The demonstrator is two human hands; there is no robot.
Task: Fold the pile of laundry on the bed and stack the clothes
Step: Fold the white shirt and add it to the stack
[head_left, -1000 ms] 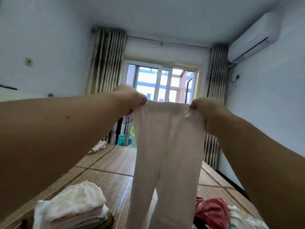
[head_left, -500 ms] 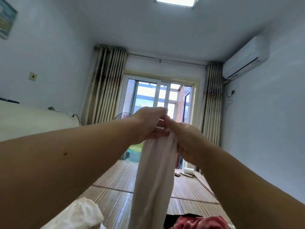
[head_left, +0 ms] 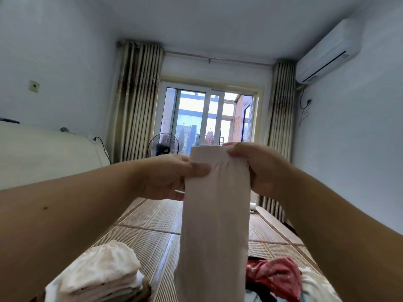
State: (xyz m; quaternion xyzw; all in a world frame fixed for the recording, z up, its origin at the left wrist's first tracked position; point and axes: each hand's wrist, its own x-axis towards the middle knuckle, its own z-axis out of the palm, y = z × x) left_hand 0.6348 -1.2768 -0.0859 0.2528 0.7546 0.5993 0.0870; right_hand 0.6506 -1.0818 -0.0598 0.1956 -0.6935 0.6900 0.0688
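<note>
— Leggings point(head_left: 216, 214), pale pink, held up and folded lengthwise, pinched at the top: left hand point(head_left: 165, 177) gripping one edge under the thumb, right hand point(head_left: 255, 164) curled round the other.
— And below?
— Hanging straight down over the bamboo mat point(head_left: 148, 225); folded white stack point(head_left: 98, 273) lower left, red garment point(head_left: 274, 275) among loose clothes lower right.
</note>
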